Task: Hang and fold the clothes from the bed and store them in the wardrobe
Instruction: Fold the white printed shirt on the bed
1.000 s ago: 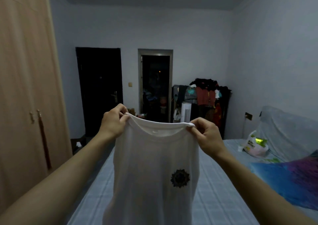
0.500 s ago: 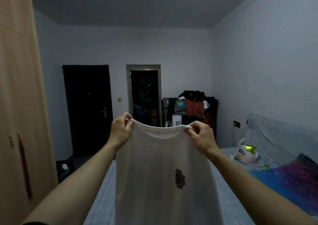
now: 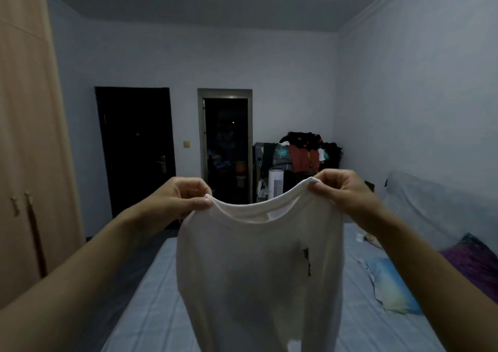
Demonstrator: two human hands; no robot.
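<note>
A white shirt (image 3: 258, 265) was held up in the air over the bed (image 3: 151, 306), at about 6 o'clock in the view, its body hanging down out of the bottom edge. The neckline was pinched at 9 o'clock by the left hand (image 3: 179, 199) and at 3 o'clock by the right hand (image 3: 341, 190), each with thumb and curled fingers closed on the fabric, so that the collar sagged in a curve between them. The wardrobe (image 3: 29, 163) stood at 9 o'clock with its doors closed. Several risks could be judged from this. The hold was on the thin collar edge only, so one side might be let slip and the shirt dropped in a heap on the bed. The body was twisted, with the dark emblem (image 3: 307, 262) at 4 o'clock seen nearly edge-on, so creases might be folded in if it were laid down unstraightened. With both hands occupied, the wardrobe doors could not be opened without one grip being released. As to writing, a pale label (image 3: 275, 215) was seen inside the neck, but nothing on it could be read; no words could be made out on the emblem, and no brand was legible anywhere.
</note>
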